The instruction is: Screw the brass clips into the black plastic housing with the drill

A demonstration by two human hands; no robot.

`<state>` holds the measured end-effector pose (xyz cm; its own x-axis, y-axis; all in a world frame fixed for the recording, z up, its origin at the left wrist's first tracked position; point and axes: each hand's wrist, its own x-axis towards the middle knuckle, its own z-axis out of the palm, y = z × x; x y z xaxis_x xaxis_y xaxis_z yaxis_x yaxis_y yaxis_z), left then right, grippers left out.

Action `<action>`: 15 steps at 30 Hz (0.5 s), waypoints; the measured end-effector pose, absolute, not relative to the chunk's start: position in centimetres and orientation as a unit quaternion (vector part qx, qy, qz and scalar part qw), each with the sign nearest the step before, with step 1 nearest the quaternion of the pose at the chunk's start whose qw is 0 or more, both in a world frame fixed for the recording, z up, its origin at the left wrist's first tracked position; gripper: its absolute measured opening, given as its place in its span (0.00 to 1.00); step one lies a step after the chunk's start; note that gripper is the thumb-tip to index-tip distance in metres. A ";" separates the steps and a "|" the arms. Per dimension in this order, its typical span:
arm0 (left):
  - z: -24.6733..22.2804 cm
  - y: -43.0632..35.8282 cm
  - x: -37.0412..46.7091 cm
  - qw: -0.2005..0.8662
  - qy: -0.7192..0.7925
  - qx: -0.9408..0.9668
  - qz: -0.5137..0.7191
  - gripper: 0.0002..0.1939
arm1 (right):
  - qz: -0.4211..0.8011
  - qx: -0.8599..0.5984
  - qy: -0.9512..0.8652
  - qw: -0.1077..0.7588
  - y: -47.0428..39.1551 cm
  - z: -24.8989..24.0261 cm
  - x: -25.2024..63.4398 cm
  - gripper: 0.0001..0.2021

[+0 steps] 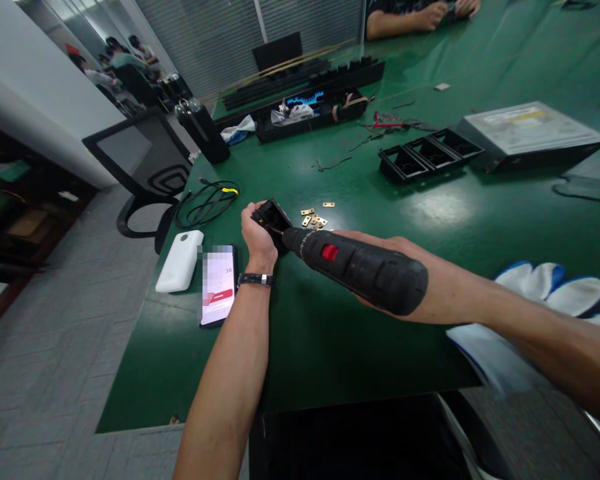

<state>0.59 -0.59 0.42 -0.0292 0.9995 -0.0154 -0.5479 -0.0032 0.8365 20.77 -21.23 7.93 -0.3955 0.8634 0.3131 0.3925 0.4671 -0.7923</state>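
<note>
A glossy green bench [145, 373] spreads beneath the fingers of both hands and carries everything at work here. The largest thing on it, a grey, flat, rectangular metal box [535, 130], lies well beyond and to the right of the right hand's [405, 247] fingers. Beside that box, on the side nearer the fingers, sits a black three-bay frame [433, 163], with no hand on it.

White knit gloves with blue edging [530, 280] lie to the right of the right-hand fingers, partly under the forearm. Those fingers, mostly hidden by the tool, are wrapped around a black handheld power driver with a red switch [365, 267], its nose aimed at the left hand [259, 237].

A white rounded slab [180, 262] and a lit phone [220, 287] lie left of the left-hand fingers. These fingers clasp a small black open-sided housing [271, 215], held up at the driver's tip.

Smallest, several flat brass-coloured plates [315, 219] lie loose just right of the left-hand fingers. The driving seems under way on this housing, not finished; whether a screw is going in or coming out cannot be told. The loose plates appear unfitted.
</note>
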 end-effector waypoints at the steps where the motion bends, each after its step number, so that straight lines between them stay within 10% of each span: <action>1: 0.4 -0.6 0.6 0.617 0.346 0.325 0.627 0.16 | 0.317 -0.407 -0.773 0.370 -21.2 7.9 20.8 0.40; 15: 0.3 -0.5 0.5 0.613 0.348 0.323 0.632 0.16 | 0.304 -0.408 -0.779 0.366 -21.2 7.7 20.8 0.38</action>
